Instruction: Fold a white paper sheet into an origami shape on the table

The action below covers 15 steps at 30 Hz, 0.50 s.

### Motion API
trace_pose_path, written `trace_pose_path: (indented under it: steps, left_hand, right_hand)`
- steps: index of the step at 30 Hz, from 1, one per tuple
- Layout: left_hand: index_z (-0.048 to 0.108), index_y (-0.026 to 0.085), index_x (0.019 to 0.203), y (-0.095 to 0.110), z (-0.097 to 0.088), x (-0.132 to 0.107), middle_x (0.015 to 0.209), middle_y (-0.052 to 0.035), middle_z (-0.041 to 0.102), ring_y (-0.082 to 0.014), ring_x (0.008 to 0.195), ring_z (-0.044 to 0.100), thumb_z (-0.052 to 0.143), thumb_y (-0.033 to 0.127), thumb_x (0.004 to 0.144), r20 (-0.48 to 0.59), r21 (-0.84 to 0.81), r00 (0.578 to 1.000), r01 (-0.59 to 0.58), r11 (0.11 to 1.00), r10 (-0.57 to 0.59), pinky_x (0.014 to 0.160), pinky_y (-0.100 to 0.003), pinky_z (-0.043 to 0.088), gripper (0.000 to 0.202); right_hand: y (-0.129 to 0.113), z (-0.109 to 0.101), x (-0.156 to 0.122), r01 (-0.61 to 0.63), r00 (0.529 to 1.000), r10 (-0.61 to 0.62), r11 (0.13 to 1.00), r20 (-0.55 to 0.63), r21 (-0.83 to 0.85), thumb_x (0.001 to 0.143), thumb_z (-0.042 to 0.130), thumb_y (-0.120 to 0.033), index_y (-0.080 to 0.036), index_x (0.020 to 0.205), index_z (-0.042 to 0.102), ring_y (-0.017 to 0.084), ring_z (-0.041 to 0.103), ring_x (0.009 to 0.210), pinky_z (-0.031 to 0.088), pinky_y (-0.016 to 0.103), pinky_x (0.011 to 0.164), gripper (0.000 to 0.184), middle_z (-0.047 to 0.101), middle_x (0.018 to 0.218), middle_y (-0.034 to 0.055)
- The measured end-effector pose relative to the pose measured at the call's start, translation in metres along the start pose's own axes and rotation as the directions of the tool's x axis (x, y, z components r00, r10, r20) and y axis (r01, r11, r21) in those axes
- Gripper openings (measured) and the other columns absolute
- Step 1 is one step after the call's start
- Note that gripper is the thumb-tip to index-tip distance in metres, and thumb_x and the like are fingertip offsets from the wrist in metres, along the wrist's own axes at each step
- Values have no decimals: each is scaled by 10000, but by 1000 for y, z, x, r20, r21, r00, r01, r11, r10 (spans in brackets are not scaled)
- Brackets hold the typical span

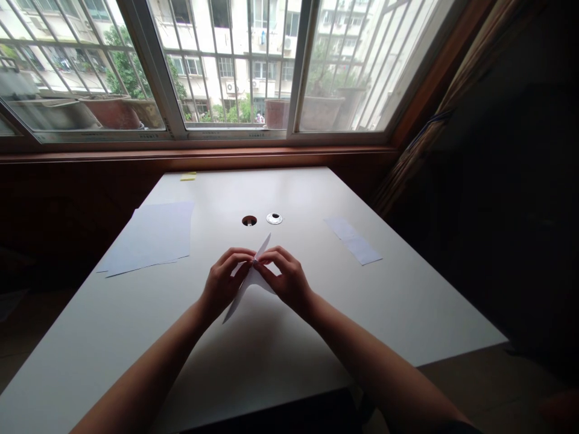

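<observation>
Above the middle of the white table, both hands pinch a folded piece of white paper (245, 291). My left hand (225, 274) grips it from the left, fingers and thumb pressed together near its centre. From the right, my right hand (286, 274) pinches the same spot, so the fingertips of the two hands nearly meet. One pointed flap sticks up beyond the fingers, and longer flaps hang down toward me. The exact fold under the fingertips is hidden.
Sheets of white paper (158, 235) lie on the left of the table (362, 325). A narrow paper strip (353, 241) lies at right. Toward the back are a round hole (249, 221), a metal grommet (274, 219) and a yellow sticky note (188, 176). A barred window stands behind.
</observation>
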<state>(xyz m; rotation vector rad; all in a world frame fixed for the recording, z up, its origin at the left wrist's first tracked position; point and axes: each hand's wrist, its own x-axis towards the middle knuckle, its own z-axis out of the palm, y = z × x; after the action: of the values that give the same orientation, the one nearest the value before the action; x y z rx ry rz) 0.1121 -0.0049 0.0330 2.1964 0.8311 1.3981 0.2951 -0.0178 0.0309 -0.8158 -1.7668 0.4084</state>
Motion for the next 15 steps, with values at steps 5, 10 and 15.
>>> trace_pose_path:
  steps: [5, 10, 15]
  left_hand:
    - [645, 211, 1033, -3, -1, 0, 1096, -78, 675, -193, 1015, 650, 547, 145, 954, 43, -44, 999, 17, 999, -16, 877, -355, 540, 142]
    - [670, 217, 1027, -7, -5, -1, 1074, -72, 655, -186, 1001, 641, 584, 155, 939, 3, 13, 1000, -5, 1000, 5, 850, -342, 544, 138]
    - [676, 210, 993, -10, -10, -2, 1019, -73, 660, -182, 953, 648, 573, 181, 950, 45, -4, 999, -25, 1000, 26, 818, -336, 548, 115]
  right_hand:
    - [5, -1, -1, 4, 999, -5, 1000, 41, 20, 906, 640, -207, -234, 995, 660, 163, 650, 854, 562, 327, 796, 95, 645, 932, 41]
    - [3, -4, 4, 19, 999, -16, 994, 32, -109, 875, 684, -253, -247, 958, 674, 223, 601, 1094, 524, 422, 944, 84, 605, 1157, 88]
    - [2, -9, 11, 101, 980, -72, 983, 187, -156, 876, 683, -270, -240, 915, 640, 259, 514, 1259, 473, 485, 1007, 65, 611, 1220, 85]
